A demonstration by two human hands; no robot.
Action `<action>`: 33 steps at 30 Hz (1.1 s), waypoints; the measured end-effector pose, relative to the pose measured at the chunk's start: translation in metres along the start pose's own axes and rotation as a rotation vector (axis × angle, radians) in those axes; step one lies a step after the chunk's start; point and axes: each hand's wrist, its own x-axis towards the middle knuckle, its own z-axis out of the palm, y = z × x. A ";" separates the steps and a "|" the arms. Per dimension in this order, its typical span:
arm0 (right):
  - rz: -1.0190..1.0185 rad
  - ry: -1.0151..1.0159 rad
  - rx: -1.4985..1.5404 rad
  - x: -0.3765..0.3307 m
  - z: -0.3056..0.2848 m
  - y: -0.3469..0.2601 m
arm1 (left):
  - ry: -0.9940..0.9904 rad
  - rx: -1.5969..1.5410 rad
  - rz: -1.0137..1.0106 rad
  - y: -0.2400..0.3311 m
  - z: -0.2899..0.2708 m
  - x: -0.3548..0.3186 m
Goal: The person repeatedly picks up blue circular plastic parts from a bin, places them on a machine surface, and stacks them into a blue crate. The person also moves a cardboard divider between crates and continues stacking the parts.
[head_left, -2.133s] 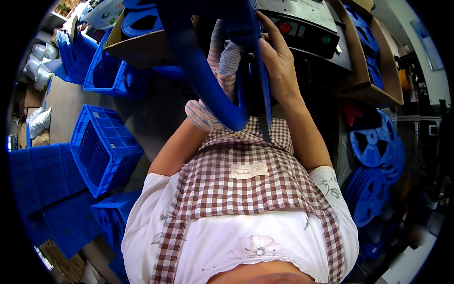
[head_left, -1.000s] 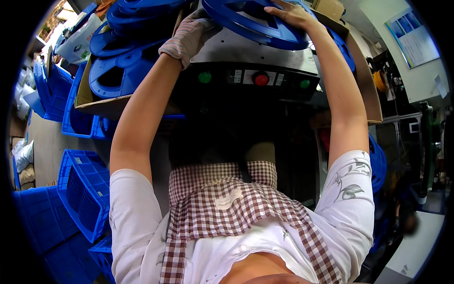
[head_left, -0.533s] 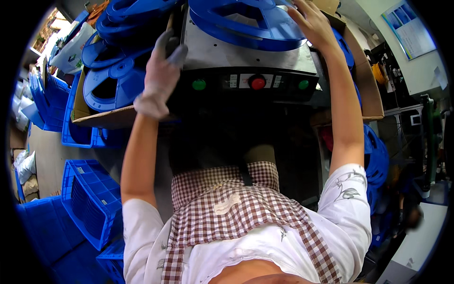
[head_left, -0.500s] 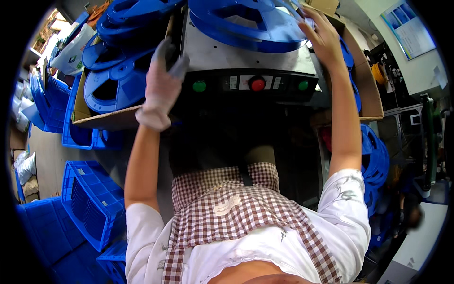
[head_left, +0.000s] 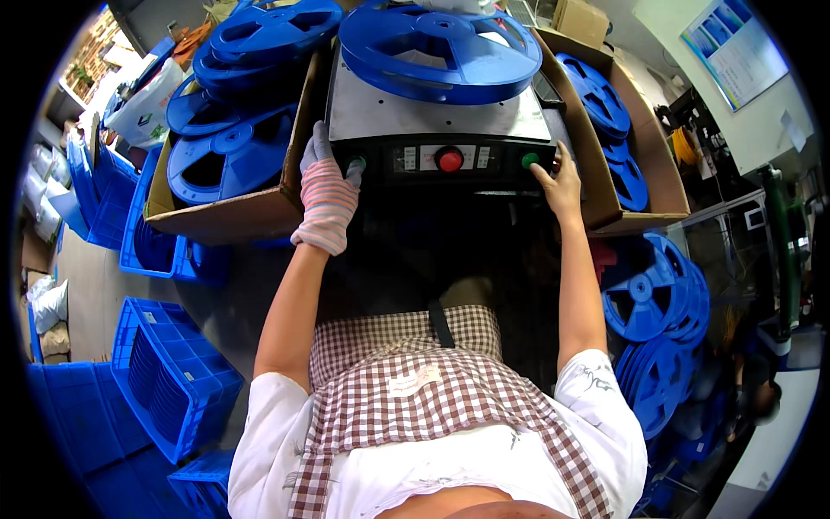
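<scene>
A large blue plastic reel (head_left: pixel 445 73) lies flat on the metal top of a bench machine (head_left: pixel 372 121). Along the machine's dark front panel are a red button (head_left: pixel 449 159) in the middle and a green button at each end. My left hand (head_left: pixel 327 192), in a striped knit glove with grey fingertips, grips nothing; its thumb touches the left green button (head_left: pixel 357 163) while the fingers stretch up beside the machine. On the other side, my bare right hand (head_left: pixel 562 186) has its thumb at the right green button (head_left: pixel 530 161), fingers apart and raised along the corner.
Left of the machine stands a cardboard box (head_left: pixel 220 223) heaped with blue reels; another box (head_left: pixel 640 221) with reels is at its right. More reels (head_left: pixel 653 346) stack below that box. Blue crates (head_left: pixel 177 376) sit on the floor at left. A person (head_left: pixel 761 389) is at far right.
Both hands have come down toward me, the right one off the reel's edge and the left from beside the machine top, to the two green buttons. The reel stays on the machine.
</scene>
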 end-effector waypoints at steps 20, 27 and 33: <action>-0.593 -0.229 0.544 -0.162 0.055 -0.265 | 0.162 0.224 0.144 0.042 -0.053 -0.027; -0.794 -0.552 0.702 -0.197 0.050 -0.274 | -0.123 -0.879 0.156 0.048 -0.054 -0.032; -0.617 -0.886 0.869 -0.194 0.030 -0.256 | -0.270 -1.151 0.040 0.063 -0.056 0.000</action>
